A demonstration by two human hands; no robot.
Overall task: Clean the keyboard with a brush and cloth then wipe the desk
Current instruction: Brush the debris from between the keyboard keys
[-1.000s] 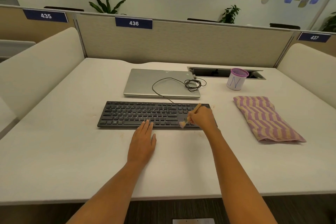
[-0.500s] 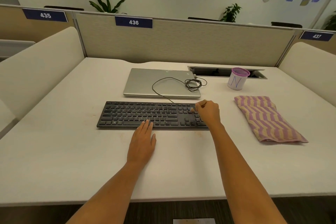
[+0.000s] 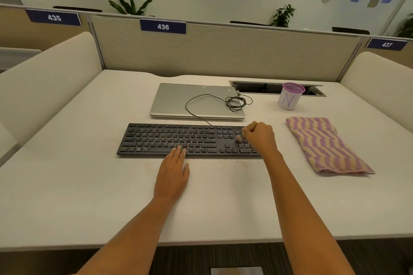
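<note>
White desk (image 3: 89, 185); black keyboard (image 3: 174, 138); right hand (image 3: 260, 138) pinches brush (image 3: 253, 127) on right-end keys; left hand (image 3: 173, 174) flat, fingers together.

A single head-worn camera looks forward and down. The table (image 3: 89, 196) lies close below. The partition (image 3: 223, 51) stands beyond both hands.

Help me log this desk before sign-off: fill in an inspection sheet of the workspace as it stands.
Surface: white desk, faint brownish marks beside the keyboard.
Job's things: keyboard at centre; brush over its number pad; striped cloth folded, lying to the right, untouched.
Clutter: closed laptop behind the keyboard; cup by the desk's cable slot.
Hands: left hand flat, fingertips on the keyboard's front edge; right hand grips the brush.
Cables: thin black cable loops over the laptop lid, coiled at its right.
Surroundings: partition tagged 436; plants behind.
</note>
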